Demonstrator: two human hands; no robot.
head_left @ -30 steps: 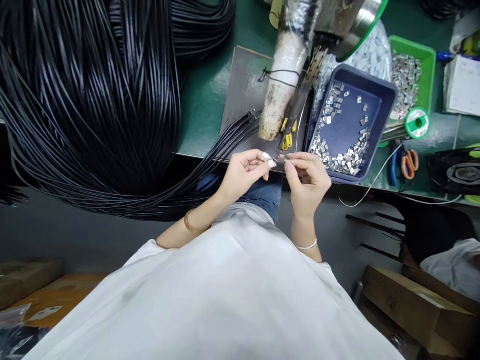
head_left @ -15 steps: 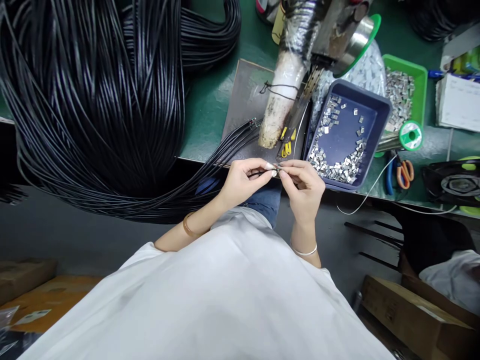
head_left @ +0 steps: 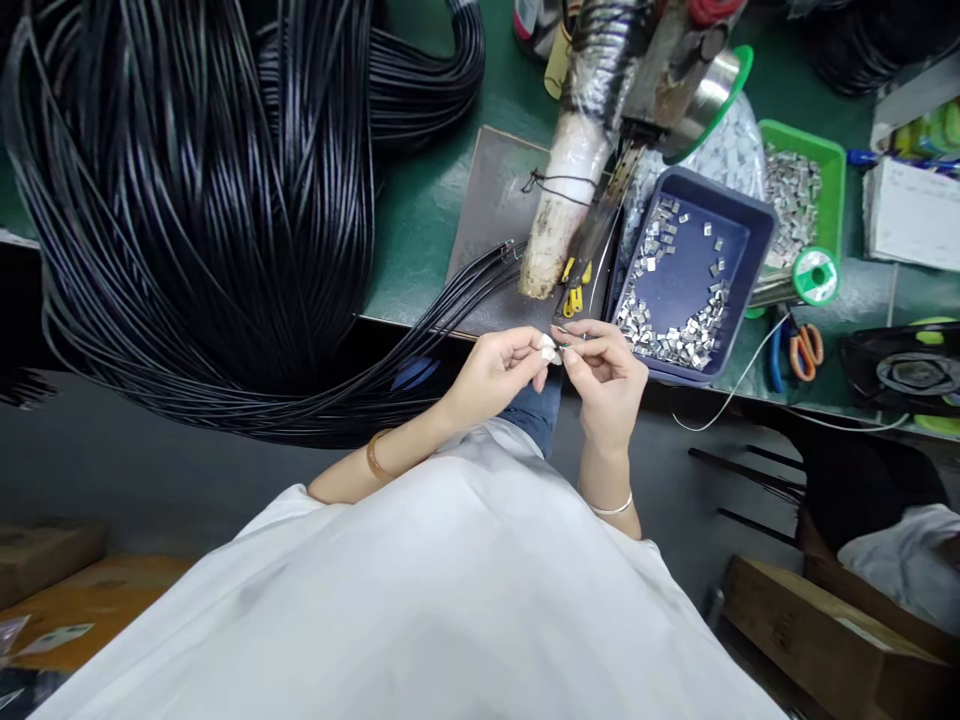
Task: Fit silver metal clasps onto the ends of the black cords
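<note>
My left hand [head_left: 501, 368] is closed in a pinch, white covers on its thumb and fingertip, holding the end of a thin black cable that is mostly hidden by the fingers. Facing it, my right hand [head_left: 606, 372] pinches at the same spot with thumb and forefinger; the small dark piece between them is too tiny to make out. Both sets of fingertips nearly touch, just off the table's front edge. Beyond them, a bunch of black cables [head_left: 457, 300] lies with its tips on a grey-brown board [head_left: 491, 190]. Right of my right hand stands a dark blue bin [head_left: 694, 215] holding small silver metal pieces [head_left: 679, 340].
A large heap of black cables [head_left: 225, 220] covers the left of the green table. A plastic-wrapped white post [head_left: 562, 190] rises behind my hands, yellow clippers [head_left: 574, 290] beside it. Rightward are a green bin [head_left: 831, 190], a solder spool [head_left: 816, 277] and orange-handled pliers [head_left: 806, 350].
My left fingertips have curled in and turned, and the black cable seen between them earlier is now mostly covered. My right fingers have shifted slightly. The view has moved a little.
</note>
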